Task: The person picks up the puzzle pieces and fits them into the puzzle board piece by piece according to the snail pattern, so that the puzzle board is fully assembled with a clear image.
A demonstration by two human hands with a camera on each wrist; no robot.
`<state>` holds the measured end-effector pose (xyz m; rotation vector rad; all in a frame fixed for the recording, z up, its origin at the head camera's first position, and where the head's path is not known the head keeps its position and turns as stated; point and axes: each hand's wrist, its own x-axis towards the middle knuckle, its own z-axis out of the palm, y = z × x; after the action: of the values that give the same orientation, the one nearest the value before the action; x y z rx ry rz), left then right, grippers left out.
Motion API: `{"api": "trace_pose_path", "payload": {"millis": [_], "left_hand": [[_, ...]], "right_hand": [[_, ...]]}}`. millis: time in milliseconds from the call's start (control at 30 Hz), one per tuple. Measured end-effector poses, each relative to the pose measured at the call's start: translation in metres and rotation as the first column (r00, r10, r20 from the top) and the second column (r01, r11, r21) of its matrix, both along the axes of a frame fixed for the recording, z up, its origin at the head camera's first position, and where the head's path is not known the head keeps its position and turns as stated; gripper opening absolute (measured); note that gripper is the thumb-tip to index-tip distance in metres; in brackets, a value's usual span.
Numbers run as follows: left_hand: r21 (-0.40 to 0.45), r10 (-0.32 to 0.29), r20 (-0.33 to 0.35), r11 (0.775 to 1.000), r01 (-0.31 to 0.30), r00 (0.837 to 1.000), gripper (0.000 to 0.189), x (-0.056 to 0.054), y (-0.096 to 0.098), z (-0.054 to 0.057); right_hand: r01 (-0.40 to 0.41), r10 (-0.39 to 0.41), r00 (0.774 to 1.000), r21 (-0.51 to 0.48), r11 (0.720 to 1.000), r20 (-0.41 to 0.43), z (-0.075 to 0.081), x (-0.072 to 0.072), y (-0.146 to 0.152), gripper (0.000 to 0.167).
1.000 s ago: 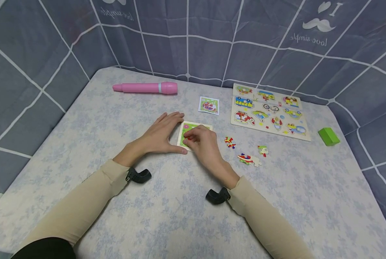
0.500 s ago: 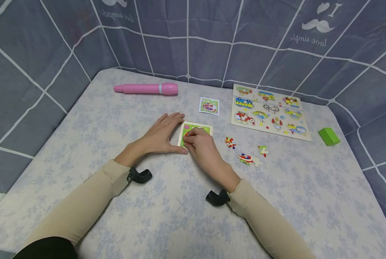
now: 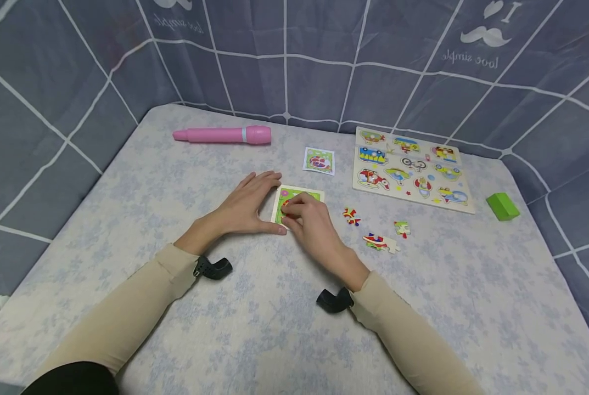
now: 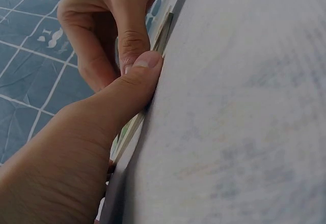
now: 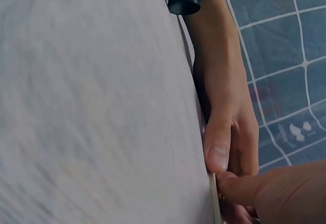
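Note:
A small square puzzle board (image 3: 277, 215) with a green picture and pale rim lies on the table between the hands. My left hand (image 3: 242, 207) spreads around its left side, the forefinger by the far corner and the thumb (image 4: 133, 81) along the near edge. Over the board, my right hand (image 3: 311, 219) has bent fingers and thumb brought together on a small red jigsaw piece (image 3: 286, 203), mostly hidden under the fingertips. To the right lie loose jigsaw pieces: a red and yellow one (image 3: 351, 216), a longer one (image 3: 380, 242) and a green-cornered one (image 3: 402, 229).
Behind the board lies a small picture card (image 3: 319, 161). A wooden peg puzzle (image 3: 410, 171) with vehicles is at the back right, and a green block (image 3: 503, 207) near the right edge. A pink microphone-shaped stick (image 3: 222, 135) lies at the back left. Grey curtain (image 3: 319, 82) surrounds the table.
The right fingertips have shifted slightly over the board, with more of the green picture showing beside them. The left hand stays in place around the board.

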<state>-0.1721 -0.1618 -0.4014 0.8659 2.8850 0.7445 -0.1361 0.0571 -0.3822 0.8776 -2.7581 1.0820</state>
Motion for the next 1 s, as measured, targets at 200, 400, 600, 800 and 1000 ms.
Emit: {"api": "trace_pose_path", "payload": {"millis": [200, 400, 600, 800, 1000], "left_hand": [[0.009, -0.003, -0.001, 1.0, 0.003, 1.0, 0.111, -0.0002, 0.0009, 0.0008], [0.002, 0.002, 0.003, 1.0, -0.002, 1.0, 0.111, 0.0, 0.0013, 0.0011], [0.002, -0.002, 0.007, 1.0, 0.002, 1.0, 0.11, -0.0016, 0.0028, 0.0032], [-0.004, 0.0, 0.01, 1.0, 0.0, 1.0, 0.109, -0.0019, 0.0021, 0.0039], [0.001, 0.005, 0.009, 1.0, -0.005, 1.0, 0.11, -0.0006, -0.0001, 0.0032]], "right_hand": [[-0.022, 0.022, 0.999, 0.01, 1.0, -0.037, 0.0007, -0.0006, 0.0011, 0.015], [-0.003, 0.003, 1.0, 0.003, 1.0, -0.029, -0.0012, -0.0028, 0.0006, 0.015], [0.034, -0.035, 0.999, -0.048, 0.998, -0.023, -0.0029, -0.006, 0.0003, 0.013], [0.026, -0.026, 1.0, -0.035, 0.999, -0.001, -0.0024, -0.0044, -0.0005, 0.015], [0.014, -0.013, 1.0, -0.049, 0.999, 0.02, -0.0025, 0.0004, 0.0039, 0.021]]}}
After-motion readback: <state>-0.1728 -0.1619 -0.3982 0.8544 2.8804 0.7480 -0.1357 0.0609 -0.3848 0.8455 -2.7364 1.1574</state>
